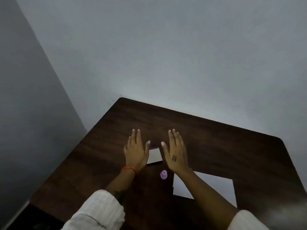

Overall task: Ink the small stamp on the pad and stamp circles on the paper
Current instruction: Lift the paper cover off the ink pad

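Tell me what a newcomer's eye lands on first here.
Two open hands held flat above the dark wooden table, the left hand and the right hand, both empty. Between the wrists stands a small purple stamp. White paper lies under the right forearm, and a pale square pad shows between the hands.

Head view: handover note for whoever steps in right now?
Left hand: open, flat, holding nothing.
Right hand: open, holding nothing.
Purple stamp: upright on the table, between the wrists.
Ink pad: beyond the stamp, partly under the left hand.
Paper: under the right forearm; no marks visible.
Done: nothing. Left: pick up stamp, ink it, stamp circles.
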`<control>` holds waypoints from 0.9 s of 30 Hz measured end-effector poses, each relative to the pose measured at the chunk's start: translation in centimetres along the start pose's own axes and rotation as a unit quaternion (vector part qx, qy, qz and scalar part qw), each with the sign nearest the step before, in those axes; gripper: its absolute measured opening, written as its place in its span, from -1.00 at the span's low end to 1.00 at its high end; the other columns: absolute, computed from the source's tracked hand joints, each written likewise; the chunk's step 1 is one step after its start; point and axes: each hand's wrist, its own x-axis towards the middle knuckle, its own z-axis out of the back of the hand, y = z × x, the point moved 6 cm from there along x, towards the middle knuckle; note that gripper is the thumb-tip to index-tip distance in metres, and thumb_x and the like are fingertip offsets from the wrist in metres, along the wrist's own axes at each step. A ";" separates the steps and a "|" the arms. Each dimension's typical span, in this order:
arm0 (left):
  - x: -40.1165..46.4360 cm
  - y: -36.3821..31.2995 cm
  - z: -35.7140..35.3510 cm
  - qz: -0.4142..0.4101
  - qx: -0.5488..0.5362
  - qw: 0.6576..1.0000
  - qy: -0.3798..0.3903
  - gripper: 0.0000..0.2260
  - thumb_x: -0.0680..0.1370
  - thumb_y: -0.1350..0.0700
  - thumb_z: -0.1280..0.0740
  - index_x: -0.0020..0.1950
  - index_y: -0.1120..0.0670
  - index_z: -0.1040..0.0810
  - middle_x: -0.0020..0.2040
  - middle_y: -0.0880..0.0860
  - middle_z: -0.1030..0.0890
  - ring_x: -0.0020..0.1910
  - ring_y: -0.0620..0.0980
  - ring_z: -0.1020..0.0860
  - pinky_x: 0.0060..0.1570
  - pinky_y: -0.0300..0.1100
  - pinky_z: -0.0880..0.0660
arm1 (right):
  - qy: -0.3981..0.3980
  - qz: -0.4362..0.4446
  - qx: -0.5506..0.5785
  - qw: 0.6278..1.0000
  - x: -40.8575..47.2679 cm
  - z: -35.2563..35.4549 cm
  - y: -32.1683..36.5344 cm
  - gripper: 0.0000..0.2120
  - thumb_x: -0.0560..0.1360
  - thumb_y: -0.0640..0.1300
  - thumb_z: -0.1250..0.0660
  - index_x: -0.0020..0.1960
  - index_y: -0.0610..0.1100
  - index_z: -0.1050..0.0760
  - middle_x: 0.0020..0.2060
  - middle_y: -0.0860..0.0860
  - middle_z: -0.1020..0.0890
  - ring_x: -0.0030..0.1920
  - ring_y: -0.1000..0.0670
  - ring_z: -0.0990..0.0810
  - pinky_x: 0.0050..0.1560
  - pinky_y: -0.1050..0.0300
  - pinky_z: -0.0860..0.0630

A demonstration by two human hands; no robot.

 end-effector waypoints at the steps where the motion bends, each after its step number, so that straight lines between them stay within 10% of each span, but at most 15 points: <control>1: 0.0 1.0 0.0 0.032 -0.015 0.999 0.004 -0.44 0.58 -0.12 -0.13 0.51 0.02 -0.04 0.56 0.10 -0.08 0.50 0.15 -0.14 0.40 0.18 -0.20 | 0.005 -0.010 0.008 1.000 0.0 -0.5 0.0 -0.48 0.57 0.08 -0.08 0.46 -0.09 -0.11 0.50 -0.09 -0.20 0.50 -0.08 -0.11 0.46 0.01 -0.12; 11: -0.6 6.0 -2.1 0.216 -0.096 0.968 0.079 -0.48 0.52 0.10 -0.32 0.42 0.21 -0.25 0.40 0.26 -0.32 0.32 0.23 -0.40 0.31 0.02 -0.37 | 0.152 -0.159 0.031 0.975 -0.5 -6.0 -2.5 -0.40 0.53 0.01 -0.24 0.47 -0.07 -0.08 0.45 -0.17 -0.24 0.44 -0.15 -0.23 0.38 -0.05 -0.29; 27: 0.1 5.1 -1.7 0.182 -0.076 0.977 0.084 -0.65 0.53 0.15 -0.29 0.30 0.19 -0.47 0.24 0.21 -0.55 0.21 0.14 -0.52 0.26 -0.01 -0.46 | 0.133 -0.123 0.014 0.983 0.5 -6.0 -0.4 -0.52 0.51 -0.13 -0.30 0.39 -0.17 -0.29 0.28 -0.14 -0.43 0.27 -0.10 -0.43 0.28 0.06 -0.42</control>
